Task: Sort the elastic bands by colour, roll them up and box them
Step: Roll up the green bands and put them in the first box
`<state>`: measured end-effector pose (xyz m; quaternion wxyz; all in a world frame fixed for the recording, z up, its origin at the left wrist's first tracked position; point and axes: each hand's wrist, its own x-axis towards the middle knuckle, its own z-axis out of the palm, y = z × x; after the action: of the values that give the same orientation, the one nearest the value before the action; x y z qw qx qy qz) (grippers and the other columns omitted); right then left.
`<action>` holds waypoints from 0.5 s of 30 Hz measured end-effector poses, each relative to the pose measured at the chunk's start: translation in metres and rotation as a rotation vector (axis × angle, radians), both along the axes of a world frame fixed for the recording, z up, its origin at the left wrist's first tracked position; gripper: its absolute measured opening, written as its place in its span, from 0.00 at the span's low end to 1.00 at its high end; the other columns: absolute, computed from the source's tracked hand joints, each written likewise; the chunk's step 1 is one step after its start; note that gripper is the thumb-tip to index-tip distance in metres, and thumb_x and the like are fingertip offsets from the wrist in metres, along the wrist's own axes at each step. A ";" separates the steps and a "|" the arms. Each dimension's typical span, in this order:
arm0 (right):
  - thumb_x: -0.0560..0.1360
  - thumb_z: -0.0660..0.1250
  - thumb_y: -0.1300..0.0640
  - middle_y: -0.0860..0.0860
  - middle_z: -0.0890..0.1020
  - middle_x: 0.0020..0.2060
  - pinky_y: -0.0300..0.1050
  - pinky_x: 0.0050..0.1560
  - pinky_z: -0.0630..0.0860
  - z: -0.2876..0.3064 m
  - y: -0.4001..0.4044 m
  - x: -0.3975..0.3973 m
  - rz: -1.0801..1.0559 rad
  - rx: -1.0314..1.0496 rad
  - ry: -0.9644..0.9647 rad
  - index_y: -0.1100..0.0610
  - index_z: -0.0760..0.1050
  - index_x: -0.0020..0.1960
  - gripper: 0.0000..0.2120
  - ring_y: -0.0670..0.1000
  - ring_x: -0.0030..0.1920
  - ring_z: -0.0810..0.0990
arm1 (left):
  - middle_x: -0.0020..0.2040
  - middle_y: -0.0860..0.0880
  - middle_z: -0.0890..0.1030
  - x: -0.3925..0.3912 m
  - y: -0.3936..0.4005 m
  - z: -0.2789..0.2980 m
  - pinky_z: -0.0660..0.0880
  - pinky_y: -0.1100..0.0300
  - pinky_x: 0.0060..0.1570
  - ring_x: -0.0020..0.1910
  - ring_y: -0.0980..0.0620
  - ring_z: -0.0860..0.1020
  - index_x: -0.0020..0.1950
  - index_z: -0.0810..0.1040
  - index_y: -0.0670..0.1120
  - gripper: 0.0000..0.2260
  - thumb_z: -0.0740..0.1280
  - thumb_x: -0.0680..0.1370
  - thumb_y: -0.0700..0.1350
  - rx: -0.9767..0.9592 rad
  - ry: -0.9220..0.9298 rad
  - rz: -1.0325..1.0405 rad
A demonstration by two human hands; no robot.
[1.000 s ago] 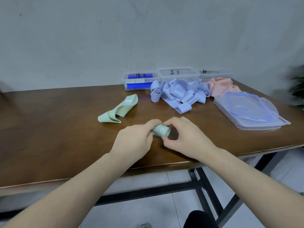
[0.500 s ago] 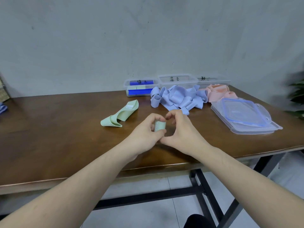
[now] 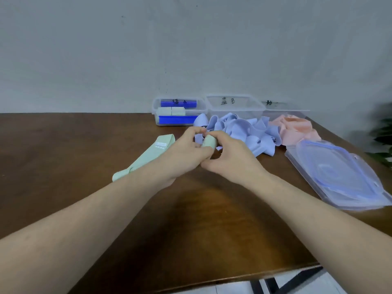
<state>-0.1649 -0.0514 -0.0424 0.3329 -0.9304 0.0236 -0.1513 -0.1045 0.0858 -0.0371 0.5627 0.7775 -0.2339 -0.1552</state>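
Both my hands hold a rolled green band point(image 3: 209, 141) above the table, in front of the blue pile. My left hand point(image 3: 188, 152) pinches it from the left and my right hand point(image 3: 230, 158) curls round it from the right. A loose green band point(image 3: 146, 157) lies flat on the table to the left, partly hidden by my left forearm. A heap of blue bands point(image 3: 239, 130) sits behind my hands, with pink bands point(image 3: 294, 129) to its right. The left clear box point(image 3: 177, 112) holds rolled green bands.
Two more clear boxes point(image 3: 234, 105) stand in a row by the wall. Stacked clear lids with blue seals point(image 3: 341, 175) lie at the right on the brown table point(image 3: 63, 155). A plant is at the far right edge.
Both hands have carried the rolled green band up and away from me, toward the boxes. The camera has tilted up and closer.
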 end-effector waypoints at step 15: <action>0.69 0.75 0.41 0.28 0.78 0.42 0.30 0.45 0.72 0.030 -0.023 0.129 0.025 0.120 -0.011 0.29 0.69 0.55 0.21 0.35 0.44 0.78 | 0.52 0.42 0.79 0.136 -0.010 0.037 0.78 0.55 0.54 0.46 0.50 0.81 0.66 0.70 0.54 0.22 0.71 0.74 0.43 -0.144 0.140 0.071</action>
<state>-0.0357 -0.0741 -0.0121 0.3901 -0.9082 0.0192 -0.1506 0.0314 0.0755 -0.0002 0.6373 0.7301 -0.1767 -0.1720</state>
